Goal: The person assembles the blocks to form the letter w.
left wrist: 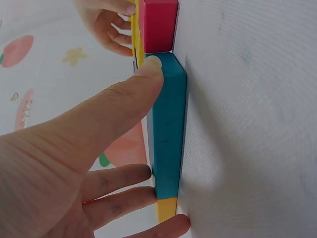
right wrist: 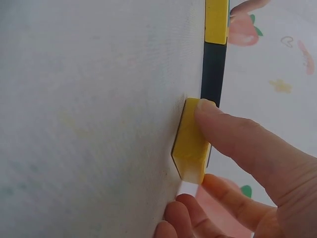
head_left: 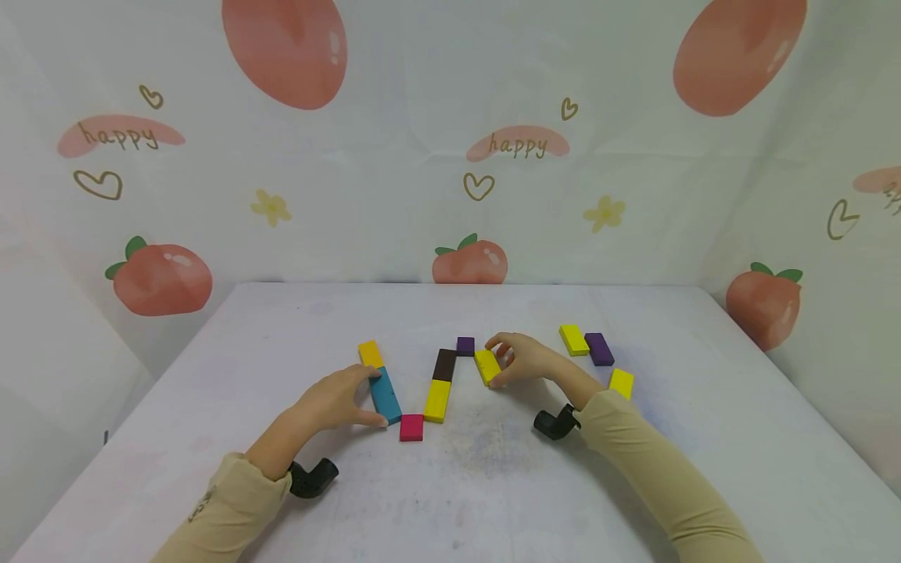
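While the right hand (head_left: 526,358) pinches a yellow block (head_left: 485,366) beside the small purple block (head_left: 465,346), the left hand (head_left: 336,400), fingers apart, touches the blue block (head_left: 385,399); a red block (head_left: 411,428) sits at its near end.

On the table (head_left: 281,328), find a block chain (head_left: 437,400), with the left hand (head_left: 338,400) at its nine o'clock. From the right hand (head_left: 524,360), spot loose blocks (head_left: 599,349) toward three o'clock.

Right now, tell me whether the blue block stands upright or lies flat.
Lying flat: the head view shows the blue block stretched lengthwise along the table.
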The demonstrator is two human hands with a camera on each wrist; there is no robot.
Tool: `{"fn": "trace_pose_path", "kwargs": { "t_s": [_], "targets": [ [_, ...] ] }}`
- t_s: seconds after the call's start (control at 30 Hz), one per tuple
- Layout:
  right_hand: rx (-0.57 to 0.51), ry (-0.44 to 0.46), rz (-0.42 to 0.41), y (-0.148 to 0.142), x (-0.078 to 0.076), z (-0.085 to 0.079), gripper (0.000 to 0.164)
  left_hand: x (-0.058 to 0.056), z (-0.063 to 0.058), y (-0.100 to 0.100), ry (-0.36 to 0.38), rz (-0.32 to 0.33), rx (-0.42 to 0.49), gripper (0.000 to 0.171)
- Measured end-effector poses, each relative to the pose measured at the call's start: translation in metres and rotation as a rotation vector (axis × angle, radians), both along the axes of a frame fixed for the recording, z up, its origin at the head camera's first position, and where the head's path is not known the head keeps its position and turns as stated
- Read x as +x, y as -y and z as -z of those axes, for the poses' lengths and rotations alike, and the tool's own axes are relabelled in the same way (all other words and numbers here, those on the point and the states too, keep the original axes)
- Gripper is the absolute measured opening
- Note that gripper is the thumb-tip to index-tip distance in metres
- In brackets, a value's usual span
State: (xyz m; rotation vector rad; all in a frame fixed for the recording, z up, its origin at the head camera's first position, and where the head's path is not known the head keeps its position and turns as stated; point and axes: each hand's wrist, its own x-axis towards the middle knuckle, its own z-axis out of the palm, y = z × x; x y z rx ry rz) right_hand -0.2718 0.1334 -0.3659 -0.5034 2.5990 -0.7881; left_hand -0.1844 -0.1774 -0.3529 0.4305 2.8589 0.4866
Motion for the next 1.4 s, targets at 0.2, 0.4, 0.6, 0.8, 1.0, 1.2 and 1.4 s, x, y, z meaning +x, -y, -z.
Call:
{"fn": "trace_pose_path", "kwargs": {
  "t_s": [0.2, 0.4, 0.6, 0.8, 1.0, 1.2, 1.4],
  "targets": [
    [-0.010, 0.004, -0.004, -0.001, 0.001, 0.000, 0.063, -0.002, 0.002, 0.001, 0.008, -0.006, 0.006, 0.079],
    [-0.027, -0.012, -0.003, -0.010, 0.003, -0.003, 0.062, -0.003, 0.002, 0.001, 0.018, -0.017, 0.013, 0.078],
    [-0.067, -0.047, 0.006, -0.031, 0.002, -0.011, 0.054, -0.002, 0.001, 0.001, 0.014, -0.016, 0.010, 0.078],
    [-0.086, -0.112, 0.018, -0.060, -0.001, -0.019, 0.052, 0.000, -0.001, 0.001, 0.009, -0.005, 0.006, 0.079],
    [-0.053, -0.162, 0.063, -0.090, -0.006, -0.023, 0.054, -0.001, 0.000, 0.002, 0.013, -0.011, 0.008, 0.079],
    [-0.018, -0.116, 0.134, -0.107, -0.010, -0.023, 0.057, -0.002, 0.000, 0.001, 0.017, -0.012, 0.012, 0.079],
    [-0.012, -0.102, 0.139, -0.114, -0.014, -0.019, 0.062, -0.001, -0.001, 0.000, 0.016, -0.010, 0.012, 0.079]
  ]
}}
